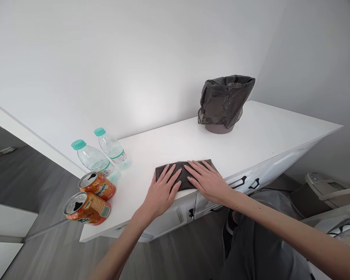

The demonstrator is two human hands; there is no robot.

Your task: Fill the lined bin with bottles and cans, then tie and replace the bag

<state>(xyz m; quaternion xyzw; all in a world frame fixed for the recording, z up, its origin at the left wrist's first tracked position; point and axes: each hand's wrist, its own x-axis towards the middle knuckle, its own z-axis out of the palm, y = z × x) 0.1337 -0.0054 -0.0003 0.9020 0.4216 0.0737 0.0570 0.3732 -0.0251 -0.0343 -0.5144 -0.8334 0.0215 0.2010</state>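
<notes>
A folded black plastic bag [183,179] lies flat along the front edge of the white cabinet top. Pressed on its left part is my left hand [162,190], fingers stretched out and spread. My right hand [206,179] rests palm down over its right part, fingers also extended. Both hands touch the bag from above and neither grips it. Farther back on the right stands a small bin [220,128] lined with a black bag [226,101] folded over its rim.
At the left end stand two orange soda cans [89,208] with opened tops. Behind them are two clear bottles [91,155] with teal caps. Drawers and doors with black handles [236,182] line the cabinet front. A wall runs along the back.
</notes>
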